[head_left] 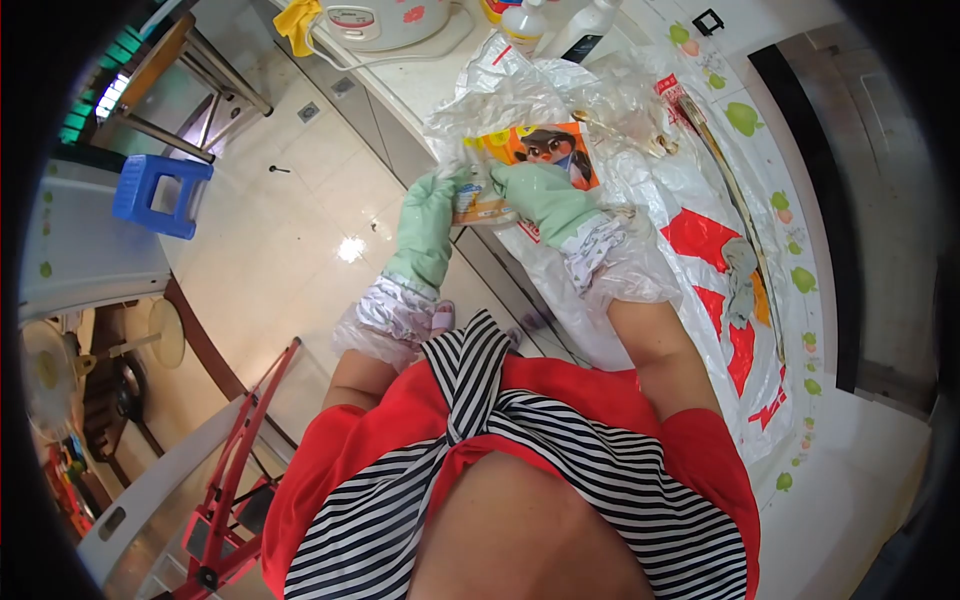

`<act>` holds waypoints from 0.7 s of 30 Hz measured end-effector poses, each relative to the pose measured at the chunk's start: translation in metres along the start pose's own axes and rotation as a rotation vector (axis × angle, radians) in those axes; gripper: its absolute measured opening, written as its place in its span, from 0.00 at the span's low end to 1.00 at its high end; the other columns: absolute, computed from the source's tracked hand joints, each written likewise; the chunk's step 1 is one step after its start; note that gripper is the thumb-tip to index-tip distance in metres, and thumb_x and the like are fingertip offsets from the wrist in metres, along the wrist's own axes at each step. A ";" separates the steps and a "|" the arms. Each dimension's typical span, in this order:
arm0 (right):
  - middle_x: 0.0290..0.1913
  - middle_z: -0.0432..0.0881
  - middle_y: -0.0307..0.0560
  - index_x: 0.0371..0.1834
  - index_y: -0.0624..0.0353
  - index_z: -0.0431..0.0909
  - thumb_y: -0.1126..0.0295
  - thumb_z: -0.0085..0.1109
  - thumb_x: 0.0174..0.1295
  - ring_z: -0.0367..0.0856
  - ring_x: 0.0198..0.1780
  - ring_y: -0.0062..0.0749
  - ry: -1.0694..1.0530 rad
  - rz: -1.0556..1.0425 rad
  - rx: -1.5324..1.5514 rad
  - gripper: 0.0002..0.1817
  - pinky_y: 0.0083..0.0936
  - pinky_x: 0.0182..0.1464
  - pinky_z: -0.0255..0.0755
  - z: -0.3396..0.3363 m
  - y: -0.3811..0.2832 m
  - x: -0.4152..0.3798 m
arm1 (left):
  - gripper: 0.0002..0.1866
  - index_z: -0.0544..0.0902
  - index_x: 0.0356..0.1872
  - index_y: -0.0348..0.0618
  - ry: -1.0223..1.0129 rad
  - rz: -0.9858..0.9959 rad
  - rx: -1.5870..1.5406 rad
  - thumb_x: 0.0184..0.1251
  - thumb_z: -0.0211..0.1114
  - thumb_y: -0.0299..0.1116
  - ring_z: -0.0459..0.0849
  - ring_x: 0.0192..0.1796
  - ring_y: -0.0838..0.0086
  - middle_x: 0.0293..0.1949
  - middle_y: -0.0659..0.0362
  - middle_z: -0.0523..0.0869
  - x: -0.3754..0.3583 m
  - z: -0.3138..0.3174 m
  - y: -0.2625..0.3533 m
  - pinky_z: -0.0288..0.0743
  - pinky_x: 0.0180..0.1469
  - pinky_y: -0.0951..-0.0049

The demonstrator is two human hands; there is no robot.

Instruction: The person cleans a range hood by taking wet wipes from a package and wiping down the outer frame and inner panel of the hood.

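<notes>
Both my hands wear pale green rubber gloves with patterned cuffs, and clear plastic covers the forearms. Between them is an orange and yellow packet [550, 147] printed with a cartoon penguin, at the counter's front edge. My left hand [428, 222] has its fingers closed on the packet's left side. My right hand [545, 203] lies across its lower right part, fingers bent around it, hiding some of the print. Crumpled clear plastic [490, 85] lies just behind the packet.
A white and red plastic sheet [690, 270] covers the counter, with a long thin strip [735, 190] and a grey rag [740, 275] on it. Bottles [525, 22] and a rice cooker [385, 22] stand behind. On the floor are a blue stool [160, 195] and a red folding frame [235, 480].
</notes>
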State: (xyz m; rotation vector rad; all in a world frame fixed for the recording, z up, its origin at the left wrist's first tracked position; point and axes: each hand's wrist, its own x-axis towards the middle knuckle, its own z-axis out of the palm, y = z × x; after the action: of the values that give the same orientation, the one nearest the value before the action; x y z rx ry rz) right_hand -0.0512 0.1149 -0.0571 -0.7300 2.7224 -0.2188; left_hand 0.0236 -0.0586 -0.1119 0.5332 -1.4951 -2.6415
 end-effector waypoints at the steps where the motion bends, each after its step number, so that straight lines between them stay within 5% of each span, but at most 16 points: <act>1: 0.47 0.89 0.51 0.56 0.48 0.85 0.53 0.49 0.77 0.87 0.49 0.48 -0.005 -0.020 0.002 0.18 0.41 0.51 0.78 0.001 -0.003 0.000 | 0.11 0.87 0.52 0.38 0.043 -0.038 -0.008 0.80 0.63 0.33 0.87 0.41 0.80 0.44 0.63 0.91 0.002 -0.006 0.000 0.82 0.45 0.77; 7: 0.44 0.89 0.52 0.52 0.50 0.85 0.57 0.55 0.73 0.87 0.47 0.51 0.007 -0.135 0.153 0.14 0.45 0.50 0.78 0.034 0.028 0.017 | 0.10 0.88 0.49 0.39 0.059 -0.171 -0.216 0.79 0.65 0.33 0.87 0.38 0.80 0.41 0.62 0.91 0.019 -0.038 -0.032 0.82 0.41 0.77; 14: 0.39 0.89 0.59 0.43 0.59 0.84 0.68 0.59 0.63 0.89 0.41 0.57 0.117 -0.121 -0.081 0.10 0.50 0.45 0.81 0.020 0.005 0.032 | 0.10 0.88 0.49 0.39 0.023 -0.182 -0.106 0.78 0.67 0.35 0.86 0.37 0.81 0.40 0.63 0.90 0.012 -0.025 -0.007 0.80 0.39 0.79; 21: 0.43 0.90 0.56 0.44 0.55 0.87 0.65 0.61 0.62 0.90 0.46 0.54 -0.053 -0.125 -0.209 0.12 0.47 0.49 0.82 0.021 0.007 0.044 | 0.12 0.89 0.43 0.40 -0.024 -0.185 -0.022 0.75 0.72 0.40 0.83 0.32 0.82 0.35 0.63 0.89 0.010 -0.034 0.009 0.76 0.35 0.81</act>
State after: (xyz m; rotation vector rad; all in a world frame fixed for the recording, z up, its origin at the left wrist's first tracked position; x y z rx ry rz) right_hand -0.0836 0.0973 -0.0894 -0.9504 2.6777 0.0579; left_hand 0.0245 -0.0939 -0.1228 0.6705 -1.4889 -2.8077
